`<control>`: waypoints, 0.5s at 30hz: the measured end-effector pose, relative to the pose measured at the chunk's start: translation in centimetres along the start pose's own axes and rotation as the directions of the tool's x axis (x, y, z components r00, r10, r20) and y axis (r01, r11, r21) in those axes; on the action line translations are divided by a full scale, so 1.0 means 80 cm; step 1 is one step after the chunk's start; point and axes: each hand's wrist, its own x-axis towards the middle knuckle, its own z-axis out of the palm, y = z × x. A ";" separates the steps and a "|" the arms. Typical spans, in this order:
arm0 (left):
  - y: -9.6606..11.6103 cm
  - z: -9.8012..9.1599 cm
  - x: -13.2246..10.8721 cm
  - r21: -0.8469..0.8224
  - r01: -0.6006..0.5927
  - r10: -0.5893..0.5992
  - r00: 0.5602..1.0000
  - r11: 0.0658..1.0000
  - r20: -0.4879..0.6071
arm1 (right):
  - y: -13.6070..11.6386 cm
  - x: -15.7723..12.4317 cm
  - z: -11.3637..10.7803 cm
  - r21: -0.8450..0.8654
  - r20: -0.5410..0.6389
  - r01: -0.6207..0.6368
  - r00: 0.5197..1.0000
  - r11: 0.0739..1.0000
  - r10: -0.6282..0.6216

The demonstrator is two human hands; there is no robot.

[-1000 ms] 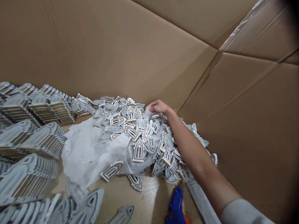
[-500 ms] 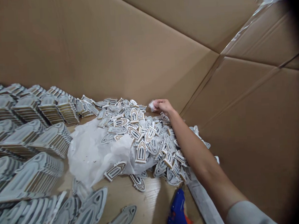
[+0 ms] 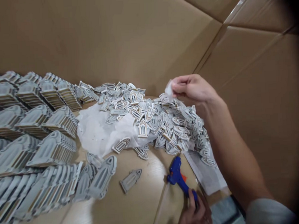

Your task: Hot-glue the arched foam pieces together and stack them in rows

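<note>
My right hand [image 3: 194,88] pinches a small white wad of tissue [image 3: 168,89] above the back right of a heap of small arched window pieces [image 3: 149,114]. At the bottom, my left hand [image 3: 194,211] has its fingers wrapped round the handle of a blue glue gun [image 3: 176,173] with an orange trigger. The gun's nozzle end points toward the heap. White crumpled paper [image 3: 95,131] lies under the heap's left part. One grey arched piece [image 3: 131,180] rests alone on the table, left of the gun.
Stacked rows of larger grey arched pieces [image 3: 51,150] fill the left side. Tall cardboard walls [image 3: 110,37] stand behind and at the right. A flat white sheet [image 3: 208,175] lies under the right forearm. The wooden table [image 3: 104,213] shows in front.
My right hand has come back toward me and to the right, still pinching the tissue. My left hand has come into view and taken hold of the glue gun. The view has shifted.
</note>
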 end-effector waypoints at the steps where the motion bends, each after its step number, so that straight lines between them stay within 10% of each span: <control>1: 0.003 -0.002 -0.005 -0.018 -0.035 0.035 0.999 0.999 0.002 | -0.005 -0.032 0.001 -0.001 0.013 -0.014 1.000 1.000 0.014; 8: 0.009 -0.008 -0.012 -0.044 -0.084 0.089 0.985 0.996 0.145 | 0.046 -0.208 0.080 -0.062 0.414 -0.300 0.860 0.952 0.299; 15: 0.025 0.011 -0.028 -0.171 -0.194 0.232 0.941 0.966 0.246 | 0.113 -0.245 0.147 -0.018 0.341 -0.419 0.851 0.908 0.399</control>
